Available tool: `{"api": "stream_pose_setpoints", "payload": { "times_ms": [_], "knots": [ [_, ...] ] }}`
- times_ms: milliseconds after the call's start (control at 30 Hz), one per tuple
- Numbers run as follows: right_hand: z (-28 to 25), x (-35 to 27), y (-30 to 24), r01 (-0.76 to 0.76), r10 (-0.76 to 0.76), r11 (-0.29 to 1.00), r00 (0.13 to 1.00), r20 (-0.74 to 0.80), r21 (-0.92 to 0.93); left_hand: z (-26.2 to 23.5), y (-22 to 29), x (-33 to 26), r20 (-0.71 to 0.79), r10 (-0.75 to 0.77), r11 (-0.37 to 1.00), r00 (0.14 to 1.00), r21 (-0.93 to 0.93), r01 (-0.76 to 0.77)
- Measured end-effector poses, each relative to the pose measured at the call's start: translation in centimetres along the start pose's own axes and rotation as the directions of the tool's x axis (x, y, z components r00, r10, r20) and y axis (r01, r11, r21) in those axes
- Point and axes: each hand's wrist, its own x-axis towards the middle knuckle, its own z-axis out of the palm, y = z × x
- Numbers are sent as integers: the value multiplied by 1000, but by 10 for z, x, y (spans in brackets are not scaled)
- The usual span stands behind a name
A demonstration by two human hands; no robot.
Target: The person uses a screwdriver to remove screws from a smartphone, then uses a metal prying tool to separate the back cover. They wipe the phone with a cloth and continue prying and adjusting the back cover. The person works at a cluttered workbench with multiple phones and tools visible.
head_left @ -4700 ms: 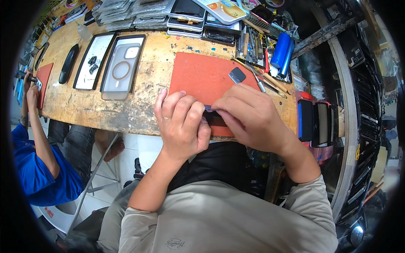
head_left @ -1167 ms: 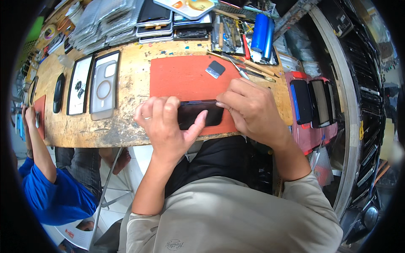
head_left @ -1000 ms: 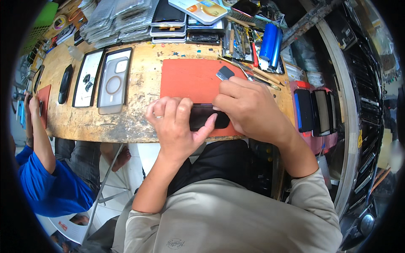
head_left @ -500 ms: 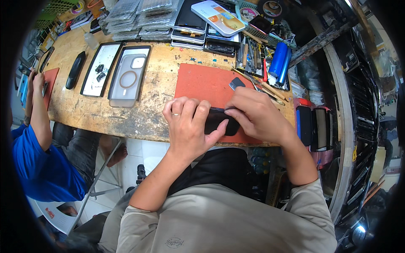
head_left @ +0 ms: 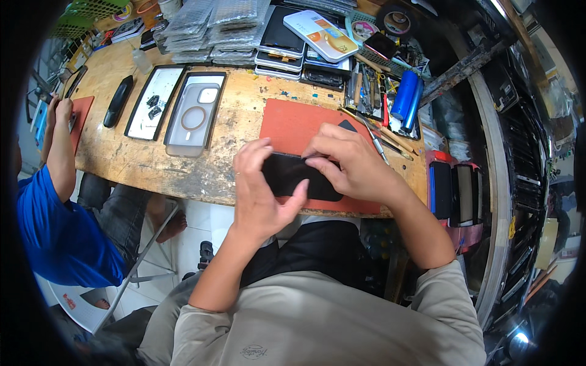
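A black smartphone (head_left: 302,178) lies face up, long side toward me, on the orange-red mat (head_left: 287,119). My left hand (head_left: 256,189) grips its left end, fingers at the far corner and thumb reaching over the dark screen. My right hand (head_left: 348,161) is closed in a pinch at the phone's far long edge, right of the middle. Whatever sits between those fingertips is too small and covered to make out. Behind the right hand, a small dark flat piece (head_left: 348,125) rests on the mat, partly hidden.
Slim tools (head_left: 397,140) lie right of the mat, near blue cylinders (head_left: 406,97). A frosted phone case (head_left: 194,125) and a white-faced panel (head_left: 152,104) are to the left. Bubble-wrapped stacks (head_left: 238,27) stand at the back. A co-worker in a blue shirt (head_left: 67,232) sits far left.
My right hand has slid left along the phone's far edge. My left fingers have spread back toward the left end, baring more of the screen. The whole view has shifted slightly.
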Motion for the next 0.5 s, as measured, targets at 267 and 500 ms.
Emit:
{"api": "stream_pose_setpoints", "payload": {
  "times_ms": [267,500],
  "knots": [
    [19,-6,19,-307,310,938,951,7,161,-44,2,-16,330,-226,965,917,204,164],
    [27,-8,28,-151,144,987,983,-116,-59,-47,0,3,395,-275,958,877,185,218]
  ]
}}
